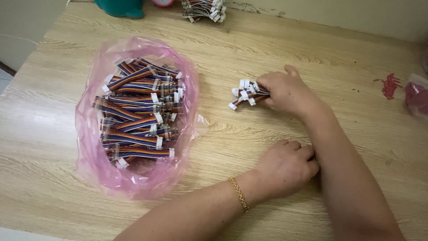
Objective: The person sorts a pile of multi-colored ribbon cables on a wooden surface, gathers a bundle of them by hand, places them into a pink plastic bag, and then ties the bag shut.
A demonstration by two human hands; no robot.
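Pink plastic bag (91,165) lies open on the wooden tabletop (267,49), filled with short rainbow-striped cable pieces (136,114). Well to its right, the right hand (287,93) has its grip closed around a small bundle of cables (245,93), white plugs sticking out leftward. The left hand (285,168), wearing a gold bracelet (239,194), rests curled and empty against the right forearm.

Single view: head-worn camera, looking steeply down and forward onto a wooden table (276,40), close range. Far table edge and wall at top of frame; both forearms enter from the bottom edge.
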